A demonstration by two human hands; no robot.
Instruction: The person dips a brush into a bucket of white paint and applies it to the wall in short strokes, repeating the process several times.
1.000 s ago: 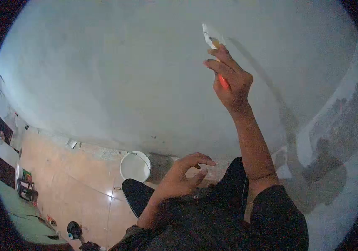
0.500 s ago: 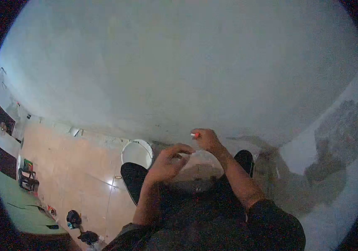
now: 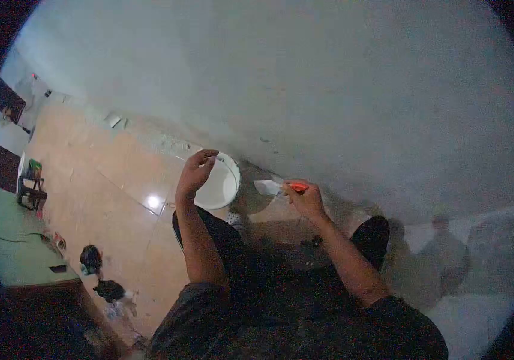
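My right hand [image 3: 308, 203] is closed around the orange handle of a putty knife [image 3: 267, 187]. Its broad, pale blade points left, toward the bucket. My left hand [image 3: 195, 175] is raised at the left side of the white bucket [image 3: 224, 185], overlapping its rim in the view. The fingers of that hand are loosely bent and apart, and I see nothing in them. Whitish material lines the bucket, though its contents are too blurred to name. Both hands are in front of the lower part of a grey-white wall [image 3: 305, 90].
Tan floor tiles [image 3: 119, 174] stretch to the left. A dark chair [image 3: 31, 187] stands at the far left beside a green surface [image 3: 26, 240]. Dark items [image 3: 91, 259] lie on the floor. My knees flank the space below my hands.
My left hand has moved left and up, away from my right hand, to the bucket. The putty knife's blade now shows fully. The view has shifted, bringing the bucket nearer the middle.
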